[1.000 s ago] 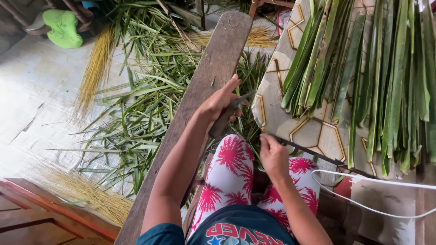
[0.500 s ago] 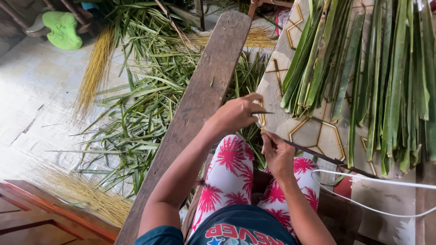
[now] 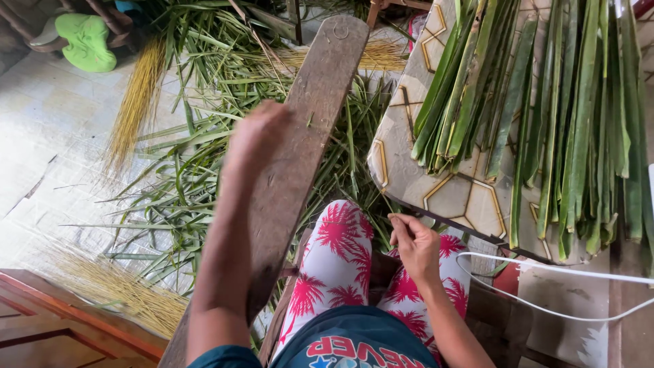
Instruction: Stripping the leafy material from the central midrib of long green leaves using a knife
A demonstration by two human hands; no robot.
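**Hands over the plank, leaves on the table**

I see a tiled floor point(image 3: 41, 136) strewn with green leaf scraps point(image 3: 197, 170). My left hand point(image 3: 255, 133) is blurred above the wooden plank point(image 3: 320, 88); grip unclear. My right hand point(image 3: 415, 245) pinches closed near the patterned table's near edge point(image 3: 449, 197), below stacked leaf strips point(image 3: 545, 102).

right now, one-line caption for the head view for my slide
Seated person's blurred left hand over a long brown wooden plank, right hand at the knee, beside a patterned table stacked with green leaf strips.
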